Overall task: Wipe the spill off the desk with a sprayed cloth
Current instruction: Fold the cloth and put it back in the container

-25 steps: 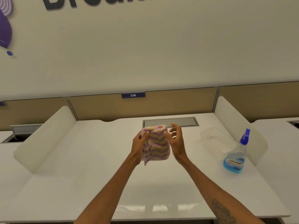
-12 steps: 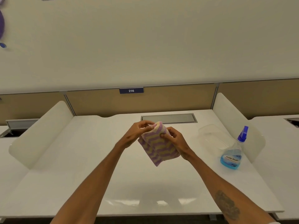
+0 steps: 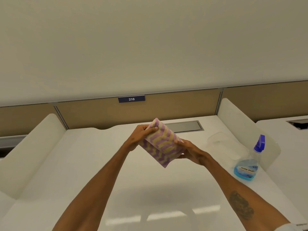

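Observation:
A purple and cream striped cloth is folded into a flat pad and held tilted above the white desk. My left hand pinches its upper left end. My right hand grips its lower right edge from beneath. A clear spray bottle with blue liquid and a blue trigger head stands on the desk to the right, apart from both hands. I cannot make out a spill on the glossy surface.
A clear plastic lid or container lies on the desk left of the bottle. White curved dividers flank the desk on both sides. A grey cable hatch sits at the back, under a tan panel with a 216 label.
The cloth went from a bunched, hanging bundle to a flatter folded pad stretched between both hands. My hands have moved a little apart, the left one rising.

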### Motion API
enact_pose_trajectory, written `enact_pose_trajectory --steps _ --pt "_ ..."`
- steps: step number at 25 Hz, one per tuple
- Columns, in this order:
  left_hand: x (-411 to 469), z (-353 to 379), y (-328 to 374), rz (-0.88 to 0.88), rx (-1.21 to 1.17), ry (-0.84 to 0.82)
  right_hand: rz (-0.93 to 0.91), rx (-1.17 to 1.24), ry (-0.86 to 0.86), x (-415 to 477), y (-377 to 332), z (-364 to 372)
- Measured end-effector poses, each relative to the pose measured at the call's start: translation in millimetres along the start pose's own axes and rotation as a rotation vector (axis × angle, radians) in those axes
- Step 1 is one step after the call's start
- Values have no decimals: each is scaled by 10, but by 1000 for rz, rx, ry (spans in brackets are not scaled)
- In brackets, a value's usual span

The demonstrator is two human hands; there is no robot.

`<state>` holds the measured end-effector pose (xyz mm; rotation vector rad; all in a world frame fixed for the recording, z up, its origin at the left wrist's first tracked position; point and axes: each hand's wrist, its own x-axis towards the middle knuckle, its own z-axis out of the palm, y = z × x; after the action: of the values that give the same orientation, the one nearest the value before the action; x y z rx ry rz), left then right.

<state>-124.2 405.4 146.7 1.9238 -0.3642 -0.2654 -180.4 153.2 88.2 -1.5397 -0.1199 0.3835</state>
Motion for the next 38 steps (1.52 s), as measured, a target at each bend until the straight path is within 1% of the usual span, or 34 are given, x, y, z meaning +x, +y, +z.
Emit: enact_pose_trajectory --steps 3,6,11,16,18,20,23,25,29,32,38 --pt "157 -100 -136 -46 -79 20 -31 159 33 164 84 71" --pt "287 -135 -279 -94 -80 30 -42 268 143 311 126 160" --pt "423 -54 -512 -210 -131 2 -3 320 290 360 234 151" --pt "576 209 -676 -297 -213 -143 25 297 441 377 310 -80" --pt "660 378 -725 -306 -222 -153 79 203 576 394 332 -171" --pt "744 571 -739 -317 -231 -131 153 52 717 419 353 -279" --pt "909 900 -720 -348 -250 -97 181 -160 834 446 320 -501" --pt "1038 1113 -685 -380 -248 -65 161 -244 880 451 251 -677" --pt "1343 1536 -569 -387 -239 -5 144 -386 972 474 147 -1078" --pt "1525 1809 -497 -380 -250 13 157 -533 975 457 149 -1397" --pt "1803 2394 -298 -411 -356 -19 291 -629 1052 477 92 -2017"
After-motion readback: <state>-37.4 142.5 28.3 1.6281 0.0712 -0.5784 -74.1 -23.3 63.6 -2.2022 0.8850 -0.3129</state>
